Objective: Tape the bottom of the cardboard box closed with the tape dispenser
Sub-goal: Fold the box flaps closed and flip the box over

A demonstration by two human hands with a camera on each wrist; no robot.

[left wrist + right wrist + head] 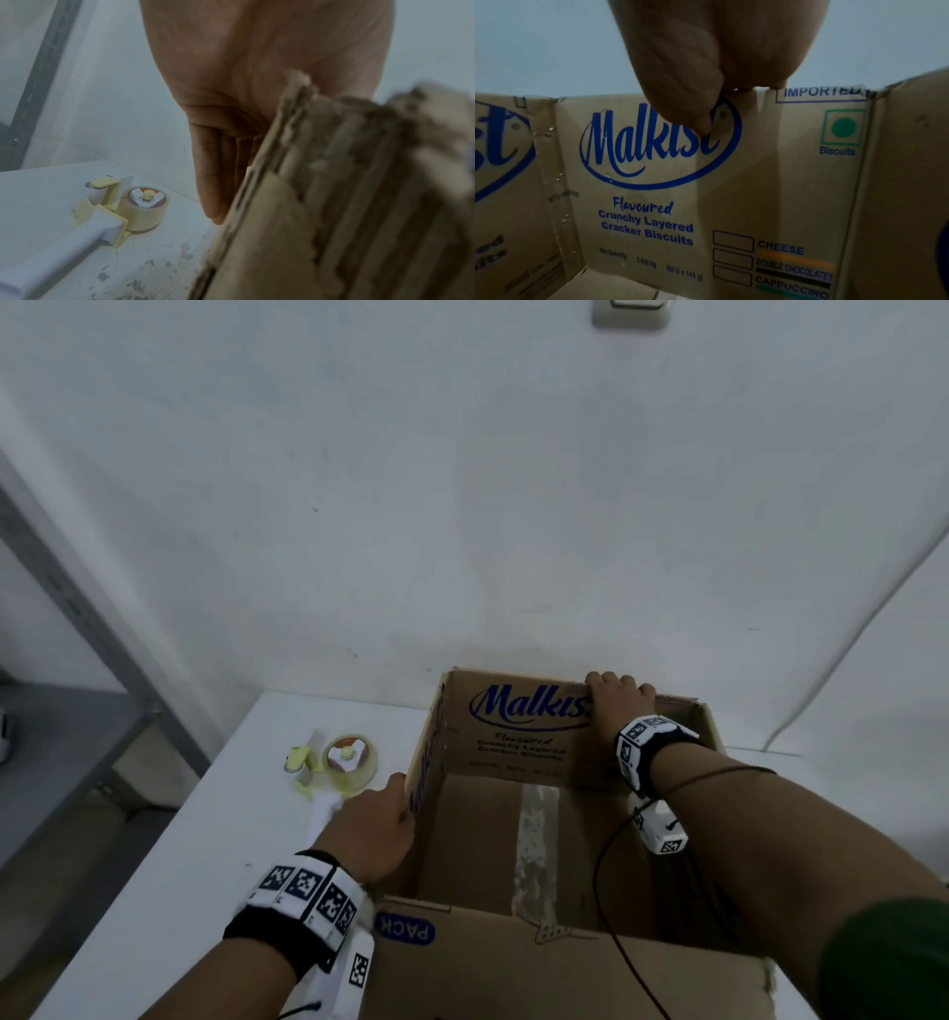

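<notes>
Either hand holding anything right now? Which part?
Both grip the cardboard box: left hand on the left wall's top edge, right hand on the far wall's top edge. Tape dispenser lies untouched.

Your cardboard box open-topped, upright (Malkist print inside); yellow-white tape dispenser flat just left.

A: Dim, bluish light all round — soft shadow fills the inside of the cardboard box.

B: In the left wrist view its torn edge is smeared out of focus — straight lines bow outward near the borders.
</notes>
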